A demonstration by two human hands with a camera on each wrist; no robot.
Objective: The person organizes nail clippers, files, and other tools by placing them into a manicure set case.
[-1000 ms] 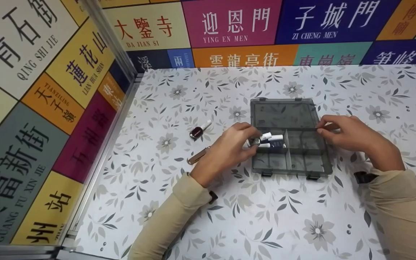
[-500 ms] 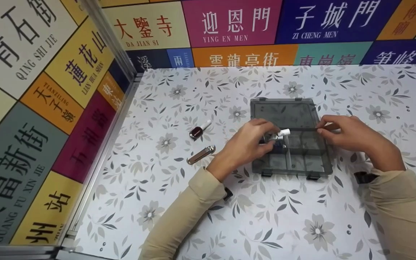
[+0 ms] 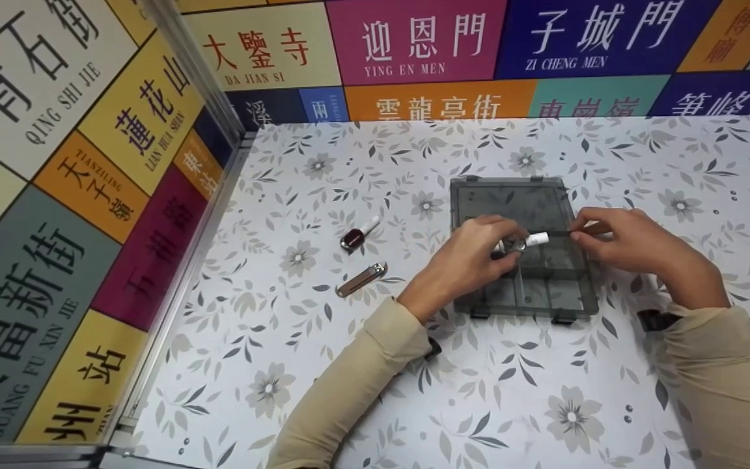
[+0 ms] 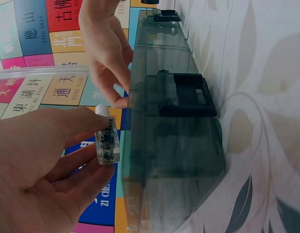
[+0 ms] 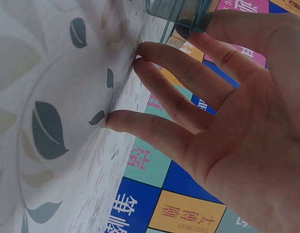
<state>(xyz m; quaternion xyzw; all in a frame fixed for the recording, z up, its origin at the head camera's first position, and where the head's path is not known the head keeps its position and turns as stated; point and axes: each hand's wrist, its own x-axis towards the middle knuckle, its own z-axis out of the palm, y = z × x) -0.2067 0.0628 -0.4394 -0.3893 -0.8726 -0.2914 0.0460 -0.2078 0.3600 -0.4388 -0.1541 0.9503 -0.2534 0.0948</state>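
Note:
My left hand (image 3: 466, 262) pinches a clear nail polish bottle (image 4: 108, 143) with dark flecks inside and a white cap (image 3: 536, 239). It holds the bottle above the compartments of a smoky grey, see-through plastic box (image 3: 510, 198), whose lid lies open at the back. The bottles in the left compartment are hidden behind this hand. At the box's right edge, my right hand (image 3: 629, 244) grips the rim between thumb and index finger. Its other fingertips (image 5: 147, 49) rest on the table in the right wrist view.
To the left on the flower-patterned table (image 3: 271, 339) lie a dark red nail polish bottle (image 3: 353, 239) with a white cap and a brown nail clipper (image 3: 362, 280). Walls with coloured sign panels (image 3: 420, 42) stand behind and at the left.
My left hand has moved to the right across the box with the clear nail polish bottle, uncovering the nail clipper and covering the bottles inside. My right hand keeps its place.

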